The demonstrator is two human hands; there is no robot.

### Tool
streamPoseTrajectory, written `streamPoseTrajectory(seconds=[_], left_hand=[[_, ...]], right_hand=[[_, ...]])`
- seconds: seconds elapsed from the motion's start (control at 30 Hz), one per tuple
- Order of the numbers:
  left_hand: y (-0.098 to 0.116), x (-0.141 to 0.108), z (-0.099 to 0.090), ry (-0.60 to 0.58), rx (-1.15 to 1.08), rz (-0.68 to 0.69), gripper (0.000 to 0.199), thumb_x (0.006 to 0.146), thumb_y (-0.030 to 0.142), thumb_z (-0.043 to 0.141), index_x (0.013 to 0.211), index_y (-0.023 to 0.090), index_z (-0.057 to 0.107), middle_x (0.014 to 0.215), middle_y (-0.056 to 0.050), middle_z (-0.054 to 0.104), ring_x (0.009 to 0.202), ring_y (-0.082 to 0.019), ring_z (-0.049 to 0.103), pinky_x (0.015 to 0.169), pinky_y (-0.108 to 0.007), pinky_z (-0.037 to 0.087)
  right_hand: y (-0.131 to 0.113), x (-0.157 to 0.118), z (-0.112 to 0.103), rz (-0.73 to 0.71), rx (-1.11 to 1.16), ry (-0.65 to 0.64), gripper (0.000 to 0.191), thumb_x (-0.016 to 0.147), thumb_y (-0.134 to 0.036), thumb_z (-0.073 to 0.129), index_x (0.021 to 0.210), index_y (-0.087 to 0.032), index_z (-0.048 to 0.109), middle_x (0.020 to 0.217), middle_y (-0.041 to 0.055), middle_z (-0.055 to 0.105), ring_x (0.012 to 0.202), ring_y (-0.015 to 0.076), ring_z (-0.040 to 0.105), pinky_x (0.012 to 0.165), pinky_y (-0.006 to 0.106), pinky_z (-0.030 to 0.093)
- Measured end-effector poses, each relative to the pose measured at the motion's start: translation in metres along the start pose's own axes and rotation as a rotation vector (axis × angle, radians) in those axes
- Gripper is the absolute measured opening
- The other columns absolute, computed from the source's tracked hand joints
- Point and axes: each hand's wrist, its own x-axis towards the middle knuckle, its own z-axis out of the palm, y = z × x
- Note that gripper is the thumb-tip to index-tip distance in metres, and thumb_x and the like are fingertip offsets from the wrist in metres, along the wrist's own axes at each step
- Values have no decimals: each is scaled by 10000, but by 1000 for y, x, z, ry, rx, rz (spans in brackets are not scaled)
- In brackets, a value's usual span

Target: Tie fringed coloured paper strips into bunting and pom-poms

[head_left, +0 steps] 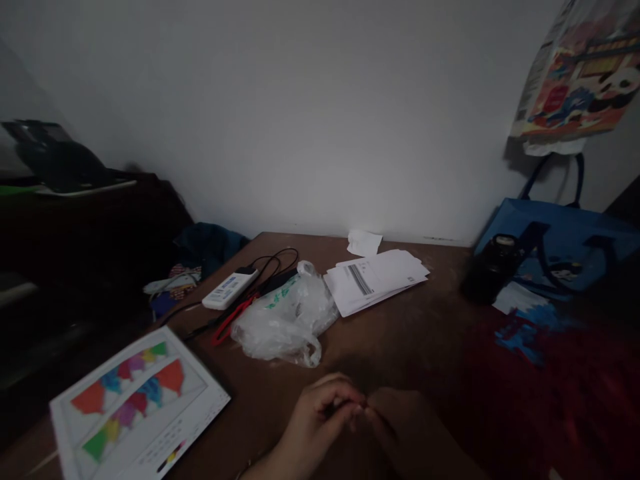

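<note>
My left hand (323,417) and my right hand (397,420) meet at the fingertips above the brown table (400,340), near the bottom of the head view. Both are closed in a pinch. Whatever lies between the fingers, if anything, is too small and dark to make out. Just beyond my left hand is a crumpled clear plastic bag (285,320) with green print. Further back lies a stack of white papers (375,280) with a barcode. To the left is a white box or booklet (143,413) printed with colourful bunting.
A white power strip (230,288) with black cables and a red-and-black tool (235,319) lie behind the bag. At right stand a dark bottle (493,267) and a blue bag (575,247), with dark red material (560,393) nearer. A paper scrap (364,243) lies by the wall.
</note>
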Motion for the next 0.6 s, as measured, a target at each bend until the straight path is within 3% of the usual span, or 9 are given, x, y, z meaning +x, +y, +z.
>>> streamPoseTrajectory(seconds=[0.17,0.43,0.5,0.6], left_hand=[[-1,3,-8,69,54,-51,293,916,425,573,875,162,697,834,-30,576,559,-86,571,559,-196,456],[-13,17,-20,89,52,-147,369,904,507,545,847,147,608,671,28,529,490,-95,524,507,-197,396],[-6,19,-25,92,63,-153,376,898,517,548,851,149,608,632,32,530,500,-105,520,518,-202,394],[25,2,-28,58,90,-152,328,892,475,585,834,158,648,635,15,563,563,-120,543,566,-211,416]], right_hand=[[0,1,-2,2,-24,74,340,1003,-280,343,778,-203,586,728,3,650,647,116,612,600,200,413],[5,8,5,-32,-78,207,384,1011,-273,294,731,-198,547,658,4,606,574,121,574,560,226,373],[8,11,7,-54,-89,238,368,1004,-264,306,730,-196,542,655,11,608,568,129,578,554,238,351],[12,14,8,-92,-105,281,361,995,-241,309,719,-192,537,652,28,613,585,148,593,558,257,322]])
